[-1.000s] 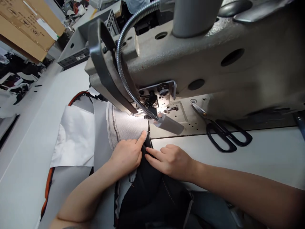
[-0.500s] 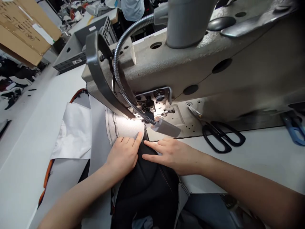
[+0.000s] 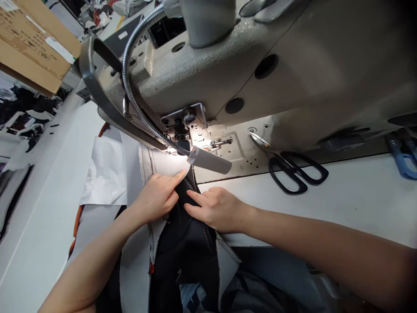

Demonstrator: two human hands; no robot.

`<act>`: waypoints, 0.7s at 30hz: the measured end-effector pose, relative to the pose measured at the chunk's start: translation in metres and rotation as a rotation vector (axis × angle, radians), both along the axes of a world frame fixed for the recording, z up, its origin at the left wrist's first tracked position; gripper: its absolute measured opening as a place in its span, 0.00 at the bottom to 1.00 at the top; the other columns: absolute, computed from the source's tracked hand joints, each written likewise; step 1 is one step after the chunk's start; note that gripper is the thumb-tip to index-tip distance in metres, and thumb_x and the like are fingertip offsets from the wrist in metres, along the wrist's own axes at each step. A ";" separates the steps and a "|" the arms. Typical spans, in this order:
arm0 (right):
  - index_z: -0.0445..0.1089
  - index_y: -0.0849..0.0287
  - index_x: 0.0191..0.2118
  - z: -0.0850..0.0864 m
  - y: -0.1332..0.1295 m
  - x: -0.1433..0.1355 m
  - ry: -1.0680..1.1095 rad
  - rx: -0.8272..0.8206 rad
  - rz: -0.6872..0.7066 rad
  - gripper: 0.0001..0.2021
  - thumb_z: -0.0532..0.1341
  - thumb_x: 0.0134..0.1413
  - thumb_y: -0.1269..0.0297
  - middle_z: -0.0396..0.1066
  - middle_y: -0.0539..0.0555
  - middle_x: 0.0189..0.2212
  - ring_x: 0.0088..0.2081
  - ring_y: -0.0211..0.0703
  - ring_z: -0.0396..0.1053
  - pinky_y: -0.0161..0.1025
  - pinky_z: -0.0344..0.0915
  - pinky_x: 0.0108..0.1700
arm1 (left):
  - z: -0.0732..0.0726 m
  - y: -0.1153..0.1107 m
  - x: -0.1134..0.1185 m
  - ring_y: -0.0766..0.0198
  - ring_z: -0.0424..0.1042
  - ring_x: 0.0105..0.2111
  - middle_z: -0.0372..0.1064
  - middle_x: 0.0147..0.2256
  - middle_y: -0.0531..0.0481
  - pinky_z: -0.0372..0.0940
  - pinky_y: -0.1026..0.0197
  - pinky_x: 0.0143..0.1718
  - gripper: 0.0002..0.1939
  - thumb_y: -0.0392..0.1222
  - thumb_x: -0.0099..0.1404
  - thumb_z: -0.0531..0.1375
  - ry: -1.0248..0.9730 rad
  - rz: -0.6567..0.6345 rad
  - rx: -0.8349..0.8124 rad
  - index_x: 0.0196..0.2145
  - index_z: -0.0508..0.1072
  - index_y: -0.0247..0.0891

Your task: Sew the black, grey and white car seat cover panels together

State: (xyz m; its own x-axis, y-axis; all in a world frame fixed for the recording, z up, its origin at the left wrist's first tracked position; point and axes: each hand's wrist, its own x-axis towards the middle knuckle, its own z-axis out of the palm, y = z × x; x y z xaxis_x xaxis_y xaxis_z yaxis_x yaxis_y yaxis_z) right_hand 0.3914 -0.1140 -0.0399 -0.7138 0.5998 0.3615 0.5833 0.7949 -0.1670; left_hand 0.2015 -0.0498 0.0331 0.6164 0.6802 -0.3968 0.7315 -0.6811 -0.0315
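Observation:
My left hand lies on the light grey mesh fabric at the sewing machine's needle area. Its index finger is stretched along the fabric's edge, the thumb stands apart, and the other fingers are curled. Just to its right, my right hand rests on the black fabric, index finger and thumb extended and spread. The two fabric layers run together toward the presser foot, which the lamp head partly hides. Grey panels with an orange edge and a white piece spread out left of my left hand.
Black-handled scissors lie on the machine bed and table at the right. A blue-handled tool sits farther right. The machine arm spans above my hands. A cardboard box stands at the upper left.
The view has shifted, so the machine and scissors appear farther left and higher. Both hands remain on the fabric; my left thumb now shows farther from the index finger.

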 end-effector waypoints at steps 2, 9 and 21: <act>0.70 0.59 0.48 0.001 -0.001 0.002 -0.016 -0.051 -0.008 0.17 0.51 0.56 0.73 0.67 0.63 0.53 0.25 0.39 0.67 0.39 0.51 0.25 | 0.000 -0.003 0.003 0.56 0.70 0.37 0.73 0.36 0.45 0.57 0.54 0.40 0.30 0.32 0.62 0.47 0.058 -0.031 0.045 0.62 0.57 0.32; 0.68 0.56 0.52 0.002 0.005 0.021 -0.022 -0.044 0.066 0.19 0.53 0.57 0.73 0.68 0.60 0.52 0.27 0.39 0.67 0.39 0.55 0.28 | -0.002 -0.009 0.021 0.52 0.71 0.37 0.72 0.35 0.43 0.58 0.52 0.37 0.29 0.32 0.63 0.47 0.220 -0.086 0.105 0.62 0.54 0.27; 0.68 0.51 0.53 -0.004 0.021 0.032 0.033 0.121 -0.123 0.22 0.52 0.56 0.78 0.69 0.56 0.53 0.32 0.38 0.68 0.35 0.51 0.26 | -0.005 0.022 0.036 0.53 0.71 0.38 0.73 0.35 0.43 0.60 0.53 0.41 0.18 0.30 0.64 0.47 0.032 0.000 0.060 0.48 0.68 0.33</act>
